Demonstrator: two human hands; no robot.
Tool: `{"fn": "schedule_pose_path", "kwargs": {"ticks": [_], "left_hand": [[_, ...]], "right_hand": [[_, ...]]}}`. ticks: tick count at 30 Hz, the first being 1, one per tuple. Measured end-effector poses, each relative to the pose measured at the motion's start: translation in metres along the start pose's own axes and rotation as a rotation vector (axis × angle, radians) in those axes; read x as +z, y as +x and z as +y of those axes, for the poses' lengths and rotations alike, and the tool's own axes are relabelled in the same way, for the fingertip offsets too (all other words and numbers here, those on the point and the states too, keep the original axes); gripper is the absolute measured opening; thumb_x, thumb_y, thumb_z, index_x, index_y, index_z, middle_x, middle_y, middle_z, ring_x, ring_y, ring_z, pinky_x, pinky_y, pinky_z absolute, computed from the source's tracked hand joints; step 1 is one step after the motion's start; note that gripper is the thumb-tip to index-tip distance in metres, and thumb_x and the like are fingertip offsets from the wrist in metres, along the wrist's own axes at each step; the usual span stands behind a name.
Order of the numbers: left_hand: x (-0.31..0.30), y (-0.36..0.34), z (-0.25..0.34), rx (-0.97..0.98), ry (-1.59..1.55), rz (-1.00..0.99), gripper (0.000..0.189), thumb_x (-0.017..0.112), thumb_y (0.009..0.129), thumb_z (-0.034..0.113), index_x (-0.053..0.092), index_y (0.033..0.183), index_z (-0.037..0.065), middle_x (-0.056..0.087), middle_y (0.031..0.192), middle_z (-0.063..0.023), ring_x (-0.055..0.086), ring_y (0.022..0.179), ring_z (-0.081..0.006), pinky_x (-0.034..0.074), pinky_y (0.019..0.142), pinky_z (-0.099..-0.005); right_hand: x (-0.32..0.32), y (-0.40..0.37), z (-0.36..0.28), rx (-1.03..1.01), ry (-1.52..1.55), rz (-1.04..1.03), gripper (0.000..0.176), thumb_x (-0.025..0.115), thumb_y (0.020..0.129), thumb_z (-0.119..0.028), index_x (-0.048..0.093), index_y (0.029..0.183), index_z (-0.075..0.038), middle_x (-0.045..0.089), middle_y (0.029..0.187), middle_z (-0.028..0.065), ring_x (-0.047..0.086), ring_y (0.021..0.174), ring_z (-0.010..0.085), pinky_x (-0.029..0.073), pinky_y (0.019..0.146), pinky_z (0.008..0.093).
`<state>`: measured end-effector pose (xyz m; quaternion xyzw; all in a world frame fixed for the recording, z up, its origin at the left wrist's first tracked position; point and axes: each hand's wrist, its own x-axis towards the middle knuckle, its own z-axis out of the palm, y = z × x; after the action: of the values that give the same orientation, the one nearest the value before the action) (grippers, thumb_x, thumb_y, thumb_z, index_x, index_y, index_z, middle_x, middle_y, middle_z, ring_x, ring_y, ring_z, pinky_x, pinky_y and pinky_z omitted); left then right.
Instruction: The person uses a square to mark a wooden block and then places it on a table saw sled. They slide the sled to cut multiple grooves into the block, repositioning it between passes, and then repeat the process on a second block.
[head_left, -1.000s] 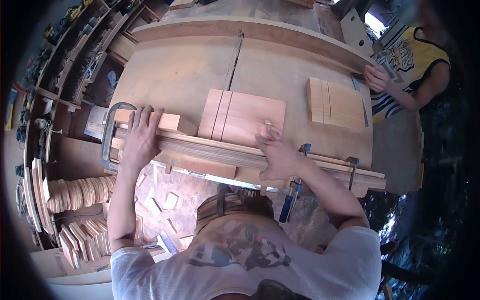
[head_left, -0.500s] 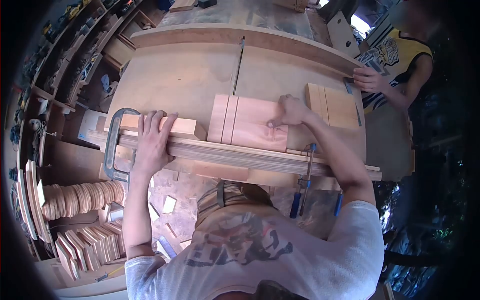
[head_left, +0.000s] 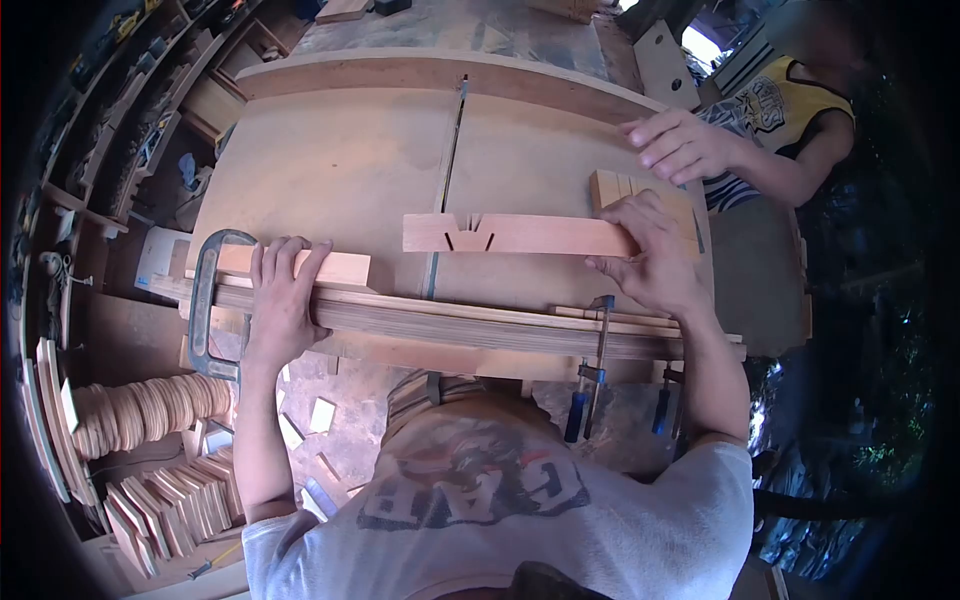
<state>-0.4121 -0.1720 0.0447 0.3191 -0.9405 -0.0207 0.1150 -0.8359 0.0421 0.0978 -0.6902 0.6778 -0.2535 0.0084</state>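
Observation:
My right hand (head_left: 655, 255) grips the right end of a pinkish wooden board (head_left: 540, 236). The board is tipped up, so its long edge faces me, with slanted slots and a notch toward its left end. My left hand (head_left: 287, 300) is clasped over a small wooden block (head_left: 345, 268) and the layered wooden fence (head_left: 450, 325) along the near side. A C-clamp (head_left: 205, 300) grips the fence just left of that hand. Farther right, a bar clamp (head_left: 597, 350) with a blue handle is fixed on the fence.
The wide wooden tabletop (head_left: 330, 130) has a long slit (head_left: 452, 150) running away from me. A co-worker's hand (head_left: 680, 145) hovers over the right side, above a grooved block (head_left: 615, 187). Shelves and stacked wood pieces (head_left: 165, 505) stand at the left.
The board was lying flat against the fence; my right hand has lifted and tipped it on edge, away from the fence. The co-worker's hand has moved left over the table.

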Motion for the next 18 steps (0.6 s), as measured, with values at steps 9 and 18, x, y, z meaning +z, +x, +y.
{"fn": "schedule_pose_path", "kwargs": {"ticks": [9, 18], "left_hand": [[0.005, 0.001, 0.005, 0.017, 0.028, 0.031, 0.126, 0.098, 0.037, 0.007, 0.047, 0.152, 0.014, 0.048, 0.143, -0.0148, 0.043, 0.142, -0.04, 0.024, 0.127, -0.0629], [0.01, 0.0, 0.008, 0.005, 0.082, 0.021, 0.127, 0.097, 0.041, 0.007, 0.043, 0.156, 0.011, 0.045, 0.15, -0.0166, 0.038, 0.148, -0.0412, 0.023, 0.128, -0.0626]], "right_hand": [[-0.077, -0.044, 0.077, 0.356, -0.205, 0.445, 0.045, 0.091, 0.078, -0.023, 0.072, 0.113, -0.002, 0.072, 0.114, 0.0198, 0.066, 0.115, 0.0437, 0.053, 0.097, 0.0466], [-0.054, -0.032, 0.205, 0.663, -0.25, 0.841, 0.091, 0.085, 0.086, -0.053, 0.054, 0.138, 0.015, 0.067, 0.13, 0.0336, 0.065, 0.125, 0.0448, 0.05, 0.108, 0.0461]]}}
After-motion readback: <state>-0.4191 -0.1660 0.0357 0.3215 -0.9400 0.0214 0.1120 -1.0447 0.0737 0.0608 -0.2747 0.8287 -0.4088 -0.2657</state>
